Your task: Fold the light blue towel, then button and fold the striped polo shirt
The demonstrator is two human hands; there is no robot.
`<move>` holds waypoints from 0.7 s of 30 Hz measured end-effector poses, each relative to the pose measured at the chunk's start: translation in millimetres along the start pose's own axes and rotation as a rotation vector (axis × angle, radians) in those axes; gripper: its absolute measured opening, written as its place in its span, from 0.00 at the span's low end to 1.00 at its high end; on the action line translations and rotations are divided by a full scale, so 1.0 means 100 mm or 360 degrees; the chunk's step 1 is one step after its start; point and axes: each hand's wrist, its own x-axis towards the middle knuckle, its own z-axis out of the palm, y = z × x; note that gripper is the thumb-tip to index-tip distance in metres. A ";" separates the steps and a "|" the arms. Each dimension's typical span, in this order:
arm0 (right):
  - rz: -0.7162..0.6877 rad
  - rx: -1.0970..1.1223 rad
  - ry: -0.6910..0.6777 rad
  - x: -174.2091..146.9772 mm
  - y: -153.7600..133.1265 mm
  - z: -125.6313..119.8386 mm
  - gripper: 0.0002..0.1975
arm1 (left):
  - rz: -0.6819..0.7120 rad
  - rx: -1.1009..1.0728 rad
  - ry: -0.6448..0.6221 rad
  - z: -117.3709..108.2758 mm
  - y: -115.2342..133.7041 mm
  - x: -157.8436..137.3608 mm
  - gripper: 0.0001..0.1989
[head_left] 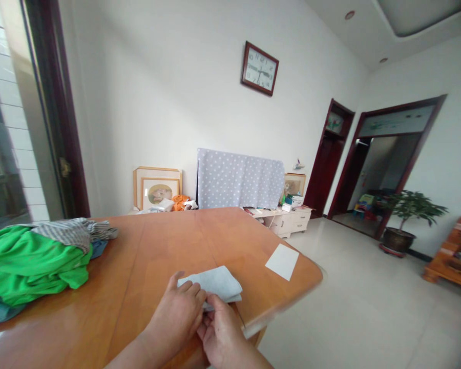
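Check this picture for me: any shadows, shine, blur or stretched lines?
Head view: faint shadow on the wall, upper left; pale sheen on the floor; tabletop smeared along its near right edge; left doorframe leaning, probably lens distortion; light blue cloth fairly clear.

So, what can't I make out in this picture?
All in the head view:
Near part of the folded pale cloth: hidden by the left hand and right hand.
Rest of the clothes pile: cut off by the left edge.
Whatever is behind the polka-dot cover: hidden by it.
Doorway clutter: too small and blurred.
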 end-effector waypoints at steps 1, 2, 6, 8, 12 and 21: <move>-0.0016 0.0013 -0.0001 0.02 -0.01 -0.02 0.08 | 0.0002 -0.0074 0.0041 0.01 -0.03 0.00 0.08; -0.0034 0.0026 -0.0018 0.04 -0.04 -0.03 0.08 | -0.0009 -0.0159 0.0101 0.02 -0.06 0.02 0.09; -0.0117 0.0006 -0.0123 0.15 -0.30 -0.13 0.12 | -0.0245 -0.0442 0.0358 0.13 -0.29 0.19 0.18; -0.0168 -0.0029 -0.0135 0.27 -0.50 -0.18 0.14 | -0.0449 -0.0494 0.0361 0.25 -0.41 0.35 0.20; -0.0349 -0.0091 -0.0026 0.65 -0.99 -0.28 0.18 | -0.0763 -0.0441 0.0197 0.58 -0.55 0.67 0.22; -0.0578 -0.0194 0.0151 1.84 -2.01 -0.34 0.13 | -0.0823 -0.0304 -0.0062 0.93 -0.49 0.81 0.23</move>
